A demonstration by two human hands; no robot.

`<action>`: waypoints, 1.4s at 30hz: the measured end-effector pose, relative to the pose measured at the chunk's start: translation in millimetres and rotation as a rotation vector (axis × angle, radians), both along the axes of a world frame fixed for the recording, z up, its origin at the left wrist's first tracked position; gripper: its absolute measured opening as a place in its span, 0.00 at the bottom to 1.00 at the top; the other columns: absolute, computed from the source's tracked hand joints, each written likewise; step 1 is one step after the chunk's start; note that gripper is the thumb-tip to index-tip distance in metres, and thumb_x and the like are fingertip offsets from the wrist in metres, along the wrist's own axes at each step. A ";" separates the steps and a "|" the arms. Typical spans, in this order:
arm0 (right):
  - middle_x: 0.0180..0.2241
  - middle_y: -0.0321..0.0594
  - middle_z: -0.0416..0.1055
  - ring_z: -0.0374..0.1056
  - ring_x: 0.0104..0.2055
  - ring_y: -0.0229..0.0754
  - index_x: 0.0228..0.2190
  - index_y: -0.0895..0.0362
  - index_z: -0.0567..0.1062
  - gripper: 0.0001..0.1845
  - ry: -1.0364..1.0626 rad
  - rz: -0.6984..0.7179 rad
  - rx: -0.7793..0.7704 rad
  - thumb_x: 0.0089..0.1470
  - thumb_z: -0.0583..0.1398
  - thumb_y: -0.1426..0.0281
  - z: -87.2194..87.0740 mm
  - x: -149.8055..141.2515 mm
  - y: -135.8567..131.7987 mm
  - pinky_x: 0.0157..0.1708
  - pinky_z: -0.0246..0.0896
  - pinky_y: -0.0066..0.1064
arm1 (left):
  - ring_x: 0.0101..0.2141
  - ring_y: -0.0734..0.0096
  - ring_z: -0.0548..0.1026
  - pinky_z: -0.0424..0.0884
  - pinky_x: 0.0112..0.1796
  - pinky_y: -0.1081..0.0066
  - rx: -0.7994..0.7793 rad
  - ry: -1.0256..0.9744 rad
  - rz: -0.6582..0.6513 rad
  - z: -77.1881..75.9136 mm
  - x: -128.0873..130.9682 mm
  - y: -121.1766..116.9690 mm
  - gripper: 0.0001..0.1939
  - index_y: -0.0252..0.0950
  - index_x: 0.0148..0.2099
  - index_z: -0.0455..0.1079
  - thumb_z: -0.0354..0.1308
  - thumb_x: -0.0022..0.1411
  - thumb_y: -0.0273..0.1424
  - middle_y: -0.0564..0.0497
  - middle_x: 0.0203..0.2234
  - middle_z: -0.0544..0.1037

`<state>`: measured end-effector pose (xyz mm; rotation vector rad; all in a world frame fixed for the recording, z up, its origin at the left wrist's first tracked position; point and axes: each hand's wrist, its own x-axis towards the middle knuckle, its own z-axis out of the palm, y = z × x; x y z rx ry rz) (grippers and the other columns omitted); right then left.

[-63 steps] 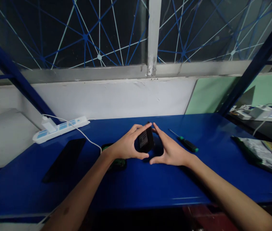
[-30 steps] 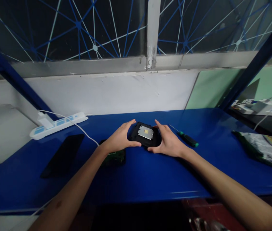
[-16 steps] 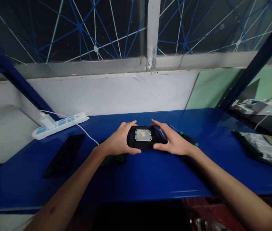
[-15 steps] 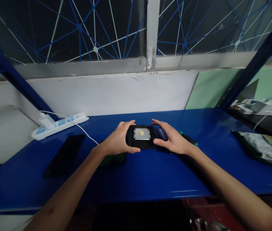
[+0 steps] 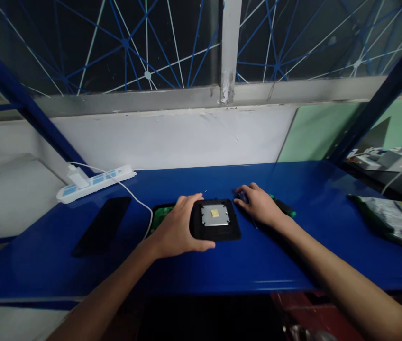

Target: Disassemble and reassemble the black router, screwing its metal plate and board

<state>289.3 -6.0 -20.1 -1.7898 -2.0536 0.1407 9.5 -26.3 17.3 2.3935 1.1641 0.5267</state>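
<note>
My left hand [image 5: 178, 225] grips the left side of a square black plastic cover [image 5: 234, 232], thumb along the near edge and fingers over the far one. Set in that cover is a silver metal plate [image 5: 206, 217] with a small yellowish pad [image 5: 215, 213] at its middle. Partly behind my left hand lies a green circuit board [image 5: 160, 215] in a black housing. My right hand [image 5: 260, 204] rests low over the table, fingers curled on a small bluish see-through object [image 5: 242, 196]. A green-and-black handled tool [image 5: 284, 207], probably a screwdriver, lies beyond my right wrist, partly hidden.
A black phone [image 5: 103, 225] lies on the blue table [image 5: 204, 274] at left. Behind it, a white power strip [image 5: 96, 183] carries a plugged-in charger [image 5: 78, 177], whose white cable runs towards the board. A shiny packet [image 5: 396, 220] lies at right.
My right hand has come away from the black cover and lowered onto the small bluish object. My left hand still holds the cover, now nearer me and tilted more to view.
</note>
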 end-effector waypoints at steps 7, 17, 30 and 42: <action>0.39 0.46 0.71 0.72 0.38 0.46 0.47 0.56 0.75 0.13 0.090 -0.001 0.020 0.60 0.61 0.70 -5.1 3.7 4.2 0.43 0.67 0.37 | 0.65 0.31 0.57 0.59 0.62 0.40 -0.012 0.189 -0.054 -12.7 13.1 -12.7 0.57 0.35 0.68 0.56 0.75 0.41 0.50 0.36 0.64 0.64; 0.39 0.44 0.70 0.70 0.33 0.43 0.60 0.54 0.67 0.22 0.409 0.112 0.466 0.65 0.54 0.67 17.0 -6.4 -7.5 0.45 0.70 0.44 | 0.65 0.39 0.61 0.52 0.66 0.42 0.196 0.231 -0.104 -29.5 14.1 -15.1 0.57 0.34 0.70 0.52 0.65 0.49 0.62 0.36 0.63 0.67; 0.41 0.41 0.69 0.70 0.34 0.40 0.56 0.49 0.67 0.18 0.550 0.229 0.604 0.65 0.58 0.68 16.4 -20.2 -19.4 0.39 0.73 0.40 | 0.63 0.41 0.64 0.53 0.66 0.46 0.305 0.253 -0.125 -31.1 15.9 -21.3 0.53 0.34 0.70 0.53 0.63 0.54 0.59 0.38 0.63 0.68; 0.46 0.42 0.73 0.75 0.34 0.40 0.55 0.50 0.68 0.17 0.572 0.266 0.509 0.65 0.57 0.69 21.0 -24.3 -26.7 0.40 0.74 0.39 | 0.62 0.41 0.65 0.54 0.65 0.44 0.307 0.234 -0.133 -31.0 16.5 -21.4 0.51 0.37 0.70 0.52 0.64 0.54 0.58 0.38 0.63 0.68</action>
